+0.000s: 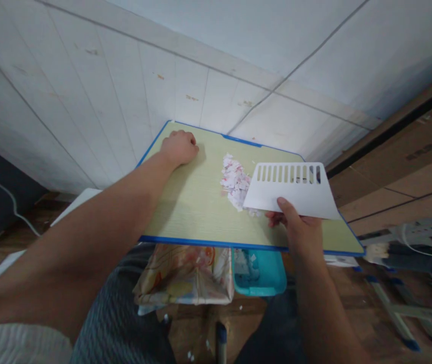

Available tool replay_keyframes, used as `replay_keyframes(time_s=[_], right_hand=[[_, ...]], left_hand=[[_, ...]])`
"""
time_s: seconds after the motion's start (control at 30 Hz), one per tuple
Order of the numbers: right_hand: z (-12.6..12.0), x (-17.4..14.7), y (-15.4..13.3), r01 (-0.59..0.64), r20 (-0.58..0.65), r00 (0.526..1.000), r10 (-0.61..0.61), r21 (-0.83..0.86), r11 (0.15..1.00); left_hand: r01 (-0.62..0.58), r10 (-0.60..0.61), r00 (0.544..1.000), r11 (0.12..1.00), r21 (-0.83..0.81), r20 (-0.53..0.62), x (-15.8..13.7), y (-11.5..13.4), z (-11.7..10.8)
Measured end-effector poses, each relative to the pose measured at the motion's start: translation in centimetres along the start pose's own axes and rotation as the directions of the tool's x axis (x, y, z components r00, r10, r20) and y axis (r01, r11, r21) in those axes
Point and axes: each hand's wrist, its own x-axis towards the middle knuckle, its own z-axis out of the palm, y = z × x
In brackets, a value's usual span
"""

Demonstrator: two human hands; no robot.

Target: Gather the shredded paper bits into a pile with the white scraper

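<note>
A white plastic panel (292, 194) with a row of slots along its far edge is gripped in my right hand (297, 225), thumb on top and fingers underneath. It is held over the right side of the pale yellow desk (197, 202). Beside its left edge lies a heap of small torn paper scraps (234, 179), white with pink marks; the panel hides part of that area. My left hand (179, 147) rests as a loose fist near the desk's far left corner, apart from the scraps. Nothing shows sticking out of it.
A white panelled wall (201, 91) stands behind the desk. Below the near edge hang a patterned bag (185, 283) and a turquoise bin (265, 275). Stacked cardboard boxes (401, 167) stand at the right. A few scraps lie on the wooden floor (197, 323).
</note>
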Motion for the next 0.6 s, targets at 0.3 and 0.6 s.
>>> replay_keyframes(time_s=[0.3,0.6], right_hand=[[5.7,2.0,-0.1,0.112,0.123,0.987,-0.099,-0.107,0.988],[5.3,1.4,0.7,0.091,0.105,0.991,-0.084,-0.062,0.994]], left_hand=[[-0.003,0.003,1.0,0.999,0.033,-0.003,-0.2,0.4,0.0],[-0.011,0.011,1.0,1.0,0.01,-0.008,0.2,0.2,0.3]])
